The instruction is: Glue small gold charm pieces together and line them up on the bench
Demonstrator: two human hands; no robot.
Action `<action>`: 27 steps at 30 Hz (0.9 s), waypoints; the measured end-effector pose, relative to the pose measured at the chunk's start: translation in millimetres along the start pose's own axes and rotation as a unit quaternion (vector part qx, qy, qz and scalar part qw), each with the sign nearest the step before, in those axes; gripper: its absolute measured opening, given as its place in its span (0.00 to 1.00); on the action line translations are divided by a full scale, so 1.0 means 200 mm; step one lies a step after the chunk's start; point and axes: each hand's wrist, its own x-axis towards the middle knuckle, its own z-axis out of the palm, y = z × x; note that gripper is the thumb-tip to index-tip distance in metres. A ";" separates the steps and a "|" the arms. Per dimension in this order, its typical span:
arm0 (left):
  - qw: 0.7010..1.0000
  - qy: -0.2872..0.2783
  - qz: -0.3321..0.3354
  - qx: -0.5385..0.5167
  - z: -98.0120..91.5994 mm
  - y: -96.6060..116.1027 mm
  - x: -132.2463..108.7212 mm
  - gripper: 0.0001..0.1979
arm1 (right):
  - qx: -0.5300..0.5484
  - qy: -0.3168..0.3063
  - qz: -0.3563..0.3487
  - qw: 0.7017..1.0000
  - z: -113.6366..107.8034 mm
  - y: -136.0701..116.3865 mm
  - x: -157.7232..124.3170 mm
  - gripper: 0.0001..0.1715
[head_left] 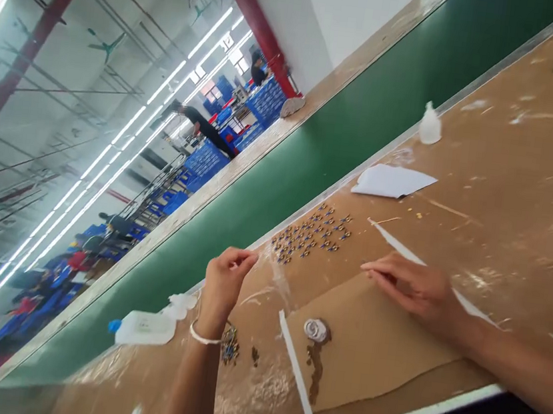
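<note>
My left hand (225,281) is raised over the brown workbench (510,189), its fingers pinched together on something too small to make out. A white band circles that wrist. My right hand (412,285) lies flat on a sheet of brown card (369,353), fingers stretched out beside a long white strip (430,269). Between and beyond the hands, several small blue and gold parts (311,233) are laid out in rows. A small heap of similar parts (229,348) sits by my left wrist.
A green conveyor belt (346,135) runs along the bench's far side. On the bench are a white bottle lying down (143,328), a small white bottle (430,125), white paper (391,181), a second white strip (297,371) and a glue blob (316,331). People stand far off.
</note>
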 end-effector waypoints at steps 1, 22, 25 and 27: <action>0.999 0.017 -0.028 0.006 -0.06 -0.09 -0.10 0.07 | -0.006 0.001 -0.001 1.000 0.00 0.00 0.00 0.09; 0.913 0.290 -0.270 -0.100 -0.98 -1.43 -1.23 0.18 | -0.106 -0.003 0.033 0.994 0.02 -0.03 0.00 0.13; 0.916 0.271 -0.278 -0.102 -1.02 -1.55 -1.23 0.19 | -0.095 -0.002 0.030 0.995 0.02 -0.03 0.00 0.12; 0.921 0.257 -0.274 -0.104 -1.04 -1.60 -1.25 0.19 | -0.089 0.004 0.020 0.996 0.02 -0.03 0.00 0.11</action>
